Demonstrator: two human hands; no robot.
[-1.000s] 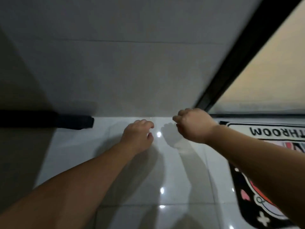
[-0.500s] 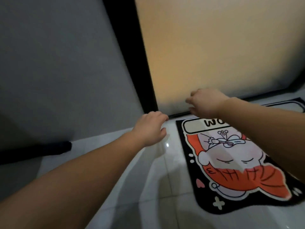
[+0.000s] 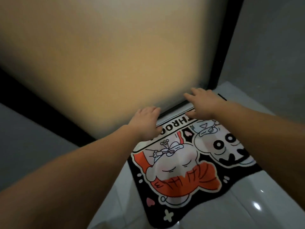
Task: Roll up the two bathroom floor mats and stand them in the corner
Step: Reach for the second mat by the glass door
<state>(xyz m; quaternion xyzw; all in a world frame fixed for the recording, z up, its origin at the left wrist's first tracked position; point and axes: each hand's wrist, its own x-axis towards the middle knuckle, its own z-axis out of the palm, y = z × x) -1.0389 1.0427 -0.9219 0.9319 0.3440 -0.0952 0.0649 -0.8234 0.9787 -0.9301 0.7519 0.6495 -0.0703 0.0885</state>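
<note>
A black-edged cartoon bathroom mat (image 3: pixel 189 176) lies flat on the white tiled floor, its lettered far edge against the door's bottom rail. My left hand (image 3: pixel 146 123) hovers palm down over the mat's far left edge, fingers loosely curled, holding nothing. Over the mat's far edge to the right, my right hand (image 3: pixel 201 103) reaches with fingers spread, also holding nothing. My right forearm covers the mat's right side. I see only this one mat.
A frosted glass door (image 3: pixel 107 63) with a black frame (image 3: pixel 227 47) stands just beyond the mat. Grey walls (image 3: pixel 272 63) flank it on both sides. Glossy white floor tiles (image 3: pixel 247 204) run toward me.
The view has swung right from the bare floor and wall onto the mat and door. Both hands have moved over the mat's far edge, and the right hand's fingers have spread.
</note>
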